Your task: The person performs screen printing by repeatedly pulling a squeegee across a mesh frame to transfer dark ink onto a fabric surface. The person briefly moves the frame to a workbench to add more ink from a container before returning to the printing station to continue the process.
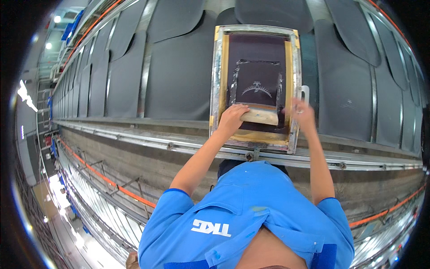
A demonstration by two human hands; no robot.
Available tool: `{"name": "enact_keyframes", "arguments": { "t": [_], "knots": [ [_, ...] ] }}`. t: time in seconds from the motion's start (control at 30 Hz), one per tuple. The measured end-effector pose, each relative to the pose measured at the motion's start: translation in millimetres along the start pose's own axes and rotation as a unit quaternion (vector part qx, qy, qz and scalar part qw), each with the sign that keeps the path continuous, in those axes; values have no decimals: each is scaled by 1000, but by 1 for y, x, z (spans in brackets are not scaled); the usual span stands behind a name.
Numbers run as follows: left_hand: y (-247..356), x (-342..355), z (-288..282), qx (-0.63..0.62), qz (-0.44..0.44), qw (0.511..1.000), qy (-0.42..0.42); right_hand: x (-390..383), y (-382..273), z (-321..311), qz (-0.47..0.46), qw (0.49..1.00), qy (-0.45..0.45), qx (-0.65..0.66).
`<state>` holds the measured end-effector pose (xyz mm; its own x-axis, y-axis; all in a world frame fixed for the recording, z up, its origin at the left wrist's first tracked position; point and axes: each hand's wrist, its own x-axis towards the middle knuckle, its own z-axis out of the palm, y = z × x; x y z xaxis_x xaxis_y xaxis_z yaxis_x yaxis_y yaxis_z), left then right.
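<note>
A screen printing frame (216, 80) with a metal border and a dark mesh lies in front of me on the long bench. Across the lower part of its mesh rests a squeegee (262, 116) with a pale wooden handle. My left hand (233, 118) grips the squeegee's left end. Over the frame's right edge is my right hand (301, 113), smeared by motion, so its fingers cannot be made out. Just above it, a white handle (305, 93) sticks out at the frame's side. A pale curved design (256, 89) shows inside a taped rectangle on the mesh.
Dark flat panels (179, 76) line the bench on both sides of the frame; one panel (347, 89) at the right bears a faint print. A metal rail (201, 147) runs along the bench's near edge. Orange rails (107, 177) stand at the lower left and right.
</note>
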<state>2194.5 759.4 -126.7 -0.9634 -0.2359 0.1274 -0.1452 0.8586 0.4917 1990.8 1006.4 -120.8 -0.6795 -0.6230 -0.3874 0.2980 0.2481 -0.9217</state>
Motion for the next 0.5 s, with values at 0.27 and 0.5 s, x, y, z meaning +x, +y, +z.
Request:
{"name": "enact_keyframes", "arguments": {
  "t": [0.27,0.5],
  "knots": [
    [16,3,4,-37,-11,999,18,96,45,-30,-155,906,320,-231],
    [27,-21,-24,-47,9,996,80,59,-23,-17,-181,923,297,-163]
  ]
}}
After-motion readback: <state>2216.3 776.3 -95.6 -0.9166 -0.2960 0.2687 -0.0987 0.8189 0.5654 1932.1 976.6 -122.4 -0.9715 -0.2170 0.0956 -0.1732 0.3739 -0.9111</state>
